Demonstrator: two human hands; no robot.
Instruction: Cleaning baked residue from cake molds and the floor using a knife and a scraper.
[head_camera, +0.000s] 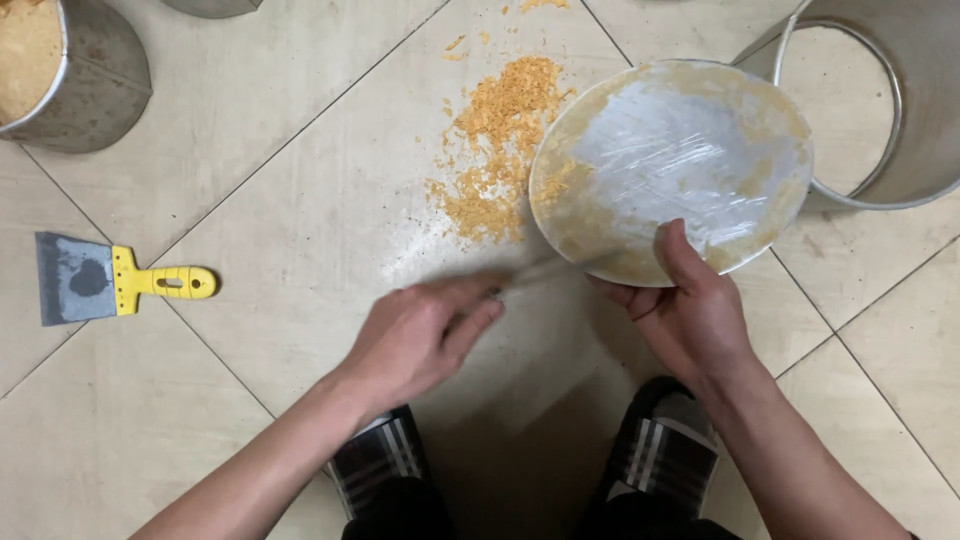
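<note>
My right hand (690, 310) grips the near rim of a round metal lid (680, 150), tilted above the tiled floor, its face smeared with orange-brown residue. My left hand (425, 335) holds a thin tool (545, 270), blurred by motion, whose tip reaches the lid's lower left edge. A pile of orange crumbs (495, 150) lies on the floor just left of the lid.
A yellow-handled scraper (110, 280) lies on the floor at the left. A metal drum with yellowish contents (95, 85) stands at the top left, and an open metal cylinder (900, 110) lies at the top right. My two striped slippers (380, 460) are at the bottom.
</note>
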